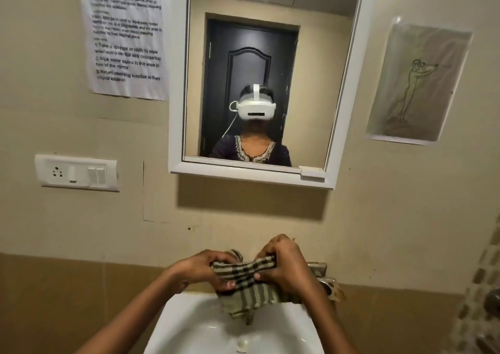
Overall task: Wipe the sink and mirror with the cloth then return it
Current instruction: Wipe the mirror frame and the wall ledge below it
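Presently I hold a green, black and cream checked cloth with both hands in the lower centre of the frame, above the back edge of the white ceramic sink. My left hand has its fingers closed around the cloth's left end; my right hand is clenched on its right end, with the middle bunched narrow between them. The loose lower part of the cloth hangs down over the basin. A metal tap shows just behind the right hand, partly hidden by it; whether cloth and tap touch I cannot tell.

In the upper centre the white-framed rectangular wall mirror reflects a person in a white headset before a dark door. A printed instruction sheet is fixed at the upper left, a white switch and socket plate sits at the middle left, and a plastic-covered line drawing hangs at the upper right
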The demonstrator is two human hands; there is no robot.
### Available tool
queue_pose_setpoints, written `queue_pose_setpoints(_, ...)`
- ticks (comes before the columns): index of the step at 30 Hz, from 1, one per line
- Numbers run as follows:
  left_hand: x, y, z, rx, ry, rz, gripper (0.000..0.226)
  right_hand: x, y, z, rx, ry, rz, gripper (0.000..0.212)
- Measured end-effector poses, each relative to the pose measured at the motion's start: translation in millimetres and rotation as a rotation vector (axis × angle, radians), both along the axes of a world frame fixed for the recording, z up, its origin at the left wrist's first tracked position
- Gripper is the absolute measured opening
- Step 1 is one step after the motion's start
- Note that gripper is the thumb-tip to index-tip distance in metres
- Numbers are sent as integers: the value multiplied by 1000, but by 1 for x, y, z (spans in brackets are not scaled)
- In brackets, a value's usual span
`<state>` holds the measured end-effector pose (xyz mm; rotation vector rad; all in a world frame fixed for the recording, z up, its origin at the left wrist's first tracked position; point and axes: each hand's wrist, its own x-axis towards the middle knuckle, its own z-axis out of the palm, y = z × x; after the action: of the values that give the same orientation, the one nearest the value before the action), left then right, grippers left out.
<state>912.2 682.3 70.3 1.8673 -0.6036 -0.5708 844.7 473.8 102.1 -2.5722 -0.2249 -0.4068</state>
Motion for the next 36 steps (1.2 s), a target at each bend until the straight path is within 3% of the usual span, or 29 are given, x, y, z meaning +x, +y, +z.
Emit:
queue_pose_setpoints(2,7,-6,8,120,-171,74,22,-2,7,5,-177,-63,-109,28)
queue_pose_setpoints(5,14,-14,31,345,-493,185,17,-1,5,7,-285,-120,-140,30)
queue_pose_setpoints(8,9,-20,74,409,-709,157,27,-1,-3,13,123,-99,118,29)
queue_pose_setpoints(11,5,-21,127,213,-738,-242,36,-3,-6,24,687,-2,352,30)
queue_pose_setpoints(13,10,-27,161,145,-679,-304,37,1,-5,41,1018,36,389,64)
queue_pose_setpoints(15,21,-38,192,110,-727,-270,51,13,1,55,1157,1,303,100)
queue_pose_setpoints(18,43,-53,233,115,-891,-169,61,18,21,78,1449,-44,313,131)
queue_pose_setpoints(21,47,-66,273,28,-1085,43,58,22,43,122,1855,-200,323,91)
queue_pose_setpoints(23,46,-68,301,-205,-1184,196,46,24,55,167,1907,-413,313,81)
queue_pose_setpoints(26,54,-53,350,-478,-1398,489,27,39,65,231,1622,-794,240,46)
queue_pose_setpoints(29,63,-29,396,-601,-1612,724,25,72,69,285,889,-1070,132,50)
queue_pose_setpoints(33,82,-14,443,-582,-1743,950,36,113,77,371,340,-1225,84,54)
queue_pose_setpoints(36,96,-11,463,-596,-1714,1044,55,128,96,428,103,-1266,70,37)
